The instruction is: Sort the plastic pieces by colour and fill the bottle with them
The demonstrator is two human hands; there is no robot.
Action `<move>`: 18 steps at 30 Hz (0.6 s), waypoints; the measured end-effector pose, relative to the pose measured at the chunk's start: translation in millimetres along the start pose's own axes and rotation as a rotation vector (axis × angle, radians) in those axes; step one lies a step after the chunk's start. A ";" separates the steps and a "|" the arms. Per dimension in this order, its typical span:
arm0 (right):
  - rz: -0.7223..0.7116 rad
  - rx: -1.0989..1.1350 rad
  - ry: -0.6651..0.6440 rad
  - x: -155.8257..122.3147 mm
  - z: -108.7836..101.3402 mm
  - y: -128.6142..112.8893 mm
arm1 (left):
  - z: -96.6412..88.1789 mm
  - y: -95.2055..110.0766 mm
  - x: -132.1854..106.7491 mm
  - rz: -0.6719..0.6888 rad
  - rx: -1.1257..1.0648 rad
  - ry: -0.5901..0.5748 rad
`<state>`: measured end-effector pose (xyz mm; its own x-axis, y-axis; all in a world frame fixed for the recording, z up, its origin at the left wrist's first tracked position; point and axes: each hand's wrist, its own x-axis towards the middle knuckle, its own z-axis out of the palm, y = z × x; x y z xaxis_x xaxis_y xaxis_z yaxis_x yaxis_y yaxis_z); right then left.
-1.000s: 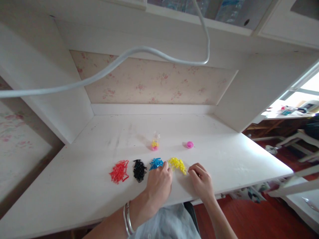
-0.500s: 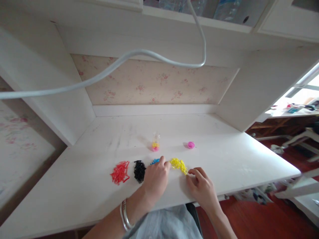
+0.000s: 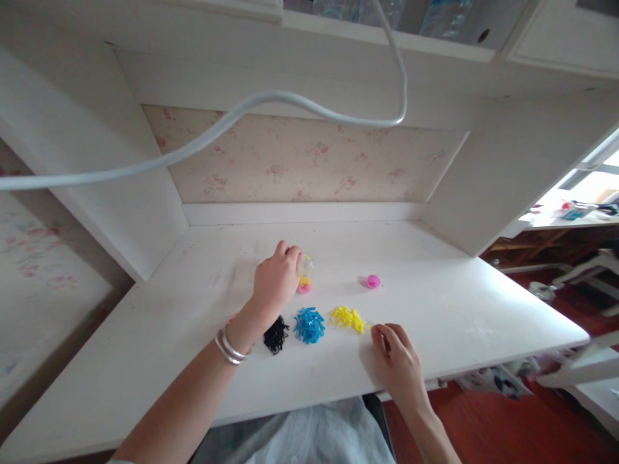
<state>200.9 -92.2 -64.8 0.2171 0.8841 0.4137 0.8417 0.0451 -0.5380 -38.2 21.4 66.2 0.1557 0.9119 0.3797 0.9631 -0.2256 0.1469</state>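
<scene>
My left hand [image 3: 279, 274] is closed in a pinch at the mouth of a small clear container [image 3: 309, 265], with a bit of yellow rubber band at its fingertips. Yellow pieces lie inside the container above its pink bottom. Beside the pile of yellow rubber bands [image 3: 347, 318], my right hand [image 3: 395, 354] pinches a yellow band at the pile's right end. Left of that pile lie a blue pile of rubber bands [image 3: 309, 325] and a black pile [image 3: 276, 335]. My left wrist and forearm hide nearly all of the red pile.
A round pink lid-like piece [image 3: 373, 281] lies on the white desk [image 3: 435, 270], right of the container. A white cable [image 3: 271, 97] crosses the upper view in front of me. Side panels and an overhead cabinet enclose the desk.
My left hand has moved from the yellow pile up and left to the container's mouth, uncovering the blue pile and covering the red one. My right hand has drawn slightly right.
</scene>
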 end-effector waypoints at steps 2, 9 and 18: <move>0.024 0.009 0.016 0.8 -0.7 -1.3 | 1.3 0.7 5.5 -0.002 -0.011 -0.021; 0.037 0.033 0.031 2.0 -1.4 -1.0 | 6.5 1.5 9.5 0.024 0.002 -0.071; 0.124 0.182 0.081 9.0 0.0 1.0 | -0.9 -16.8 -4.3 0.038 -0.252 0.048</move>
<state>203.7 -84.2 -61.6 0.3589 0.8481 0.3899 0.7043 0.0281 -0.7093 -55.2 21.0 62.9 0.1741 0.8851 0.4315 0.8705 -0.3432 0.3527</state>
